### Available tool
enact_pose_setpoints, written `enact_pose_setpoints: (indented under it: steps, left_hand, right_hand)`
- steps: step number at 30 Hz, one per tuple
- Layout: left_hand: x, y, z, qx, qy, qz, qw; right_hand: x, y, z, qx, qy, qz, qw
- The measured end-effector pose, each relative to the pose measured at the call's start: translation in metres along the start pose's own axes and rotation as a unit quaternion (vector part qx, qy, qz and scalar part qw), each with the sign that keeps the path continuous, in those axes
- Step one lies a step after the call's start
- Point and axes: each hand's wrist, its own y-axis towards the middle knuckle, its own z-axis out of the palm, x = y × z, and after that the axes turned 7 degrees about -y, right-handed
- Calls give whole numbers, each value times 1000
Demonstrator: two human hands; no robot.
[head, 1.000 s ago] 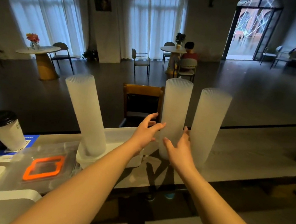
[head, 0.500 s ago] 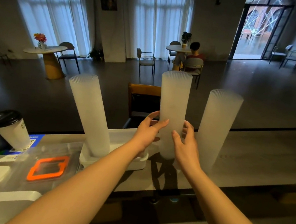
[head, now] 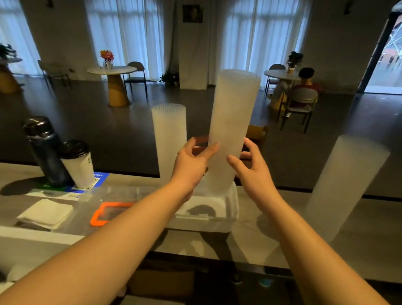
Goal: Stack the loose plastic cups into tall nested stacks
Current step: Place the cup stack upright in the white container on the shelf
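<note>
1. The left hand [head: 193,163] and the right hand [head: 252,172] meet at the centre of the frame, each with fingers curled round the lower part of the middle cup stack [head: 231,120].
2. That stack stands upright, its foot in or just over the white tray [head: 231,210]; which of the two I cannot tell.
3. A second cup stack [head: 167,133] rises just left of it, behind the left hand, leaning slightly.
4. A third cup stack [head: 342,185] stands on the counter [head: 377,246] at the right of the frame, well apart from the tray.
5. At the left sit a dark flask [head: 45,148] and, touching it, a lidded paper cup [head: 78,163].
6. Below them lie a folded white napkin [head: 45,213] and an orange frame [head: 110,213].
</note>
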Motion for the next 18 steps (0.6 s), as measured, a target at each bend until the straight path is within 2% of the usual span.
enact_pose_setpoints:
  steps: [7, 13, 18]
  left_hand:
    - [34, -7, -33, 7, 12, -55, 998]
    - [51, -7, -39, 17, 27, -85, 996]
    - [58, -12, -39, 18, 49, -75, 996]
  right_hand:
    - [-27, 16, 30, 108, -32, 28, 993]
    - [-47, 29, 43, 146, -7, 67, 987]
    - [-52, 31, 49, 145, -18, 54, 988]
